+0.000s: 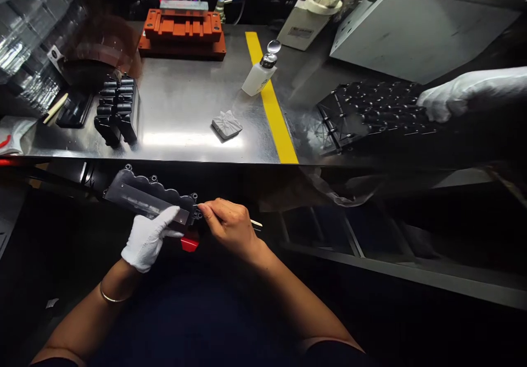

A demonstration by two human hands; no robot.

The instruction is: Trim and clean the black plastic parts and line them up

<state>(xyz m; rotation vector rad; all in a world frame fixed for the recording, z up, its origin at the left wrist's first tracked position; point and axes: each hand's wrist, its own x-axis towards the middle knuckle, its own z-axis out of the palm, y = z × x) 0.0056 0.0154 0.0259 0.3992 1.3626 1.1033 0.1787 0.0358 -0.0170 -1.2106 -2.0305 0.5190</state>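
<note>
My left hand [147, 238], in a white glove, grips a black moulded plastic part [135, 191] with a scalloped upper edge and small ring-shaped lugs. The part is held tilted below the bench's front edge, its flat face towards me. At its right end, my bare right hand [230, 227] is closed in a pinch on a slim pointed tool [256, 223]. The tool's tip meets or nearly meets the lugs there, and a pale rear end shows behind the hand. Something red [190, 244] shows just under the part.
On the metal bench [177, 92] are stacked black parts [119, 109], a folded grey cloth [226, 125], a white pump bottle [259, 76] and an orange fixture [183, 29]. Right of the yellow tape [276, 117], another person's gloved hand [444, 100] touches several black parts [370, 109].
</note>
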